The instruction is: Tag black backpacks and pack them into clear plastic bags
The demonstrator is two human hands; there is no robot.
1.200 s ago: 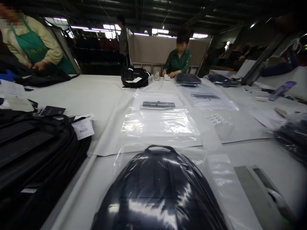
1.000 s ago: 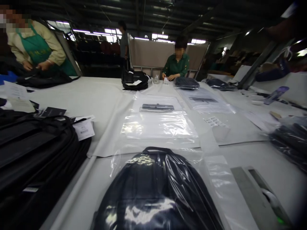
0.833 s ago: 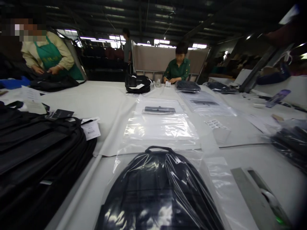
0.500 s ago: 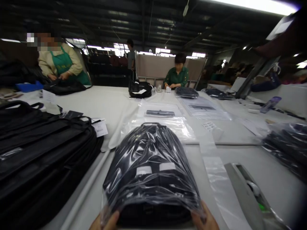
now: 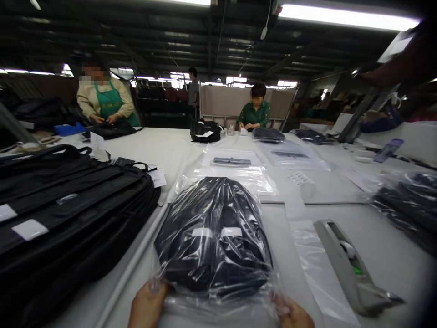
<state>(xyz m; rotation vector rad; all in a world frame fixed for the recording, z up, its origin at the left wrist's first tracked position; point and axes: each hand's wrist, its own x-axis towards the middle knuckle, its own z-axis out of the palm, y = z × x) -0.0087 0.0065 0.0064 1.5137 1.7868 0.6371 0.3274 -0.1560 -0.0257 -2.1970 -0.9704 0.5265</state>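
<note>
A black backpack (image 5: 208,223) lies on the table in front of me inside a clear plastic bag (image 5: 218,273). Two pale patches show across its middle. My left hand (image 5: 149,303) pinches the bag's near left corner, fingers closed on the film. At the near right corner my right hand (image 5: 292,312) is closed on the same bag, its fingertips slightly blurred. The near edge of the film stretches between both hands, past the backpack's bottom. Just right of the bag lies a strip of translucent film (image 5: 317,269).
Stacked black backpacks (image 5: 78,205) with tags fill the left side. A grey tape dispenser (image 5: 355,269) stands at right, with bagged goods (image 5: 406,205) beyond. Flat plastic bags (image 5: 235,171) lie ahead. Two co-workers (image 5: 111,102) (image 5: 254,111) handle items across the table.
The film's near edge now extends past the backpack's bottom, which was showing at the opening before. Both hands still grip the bag's corners. My view has shifted slightly left and up.
</note>
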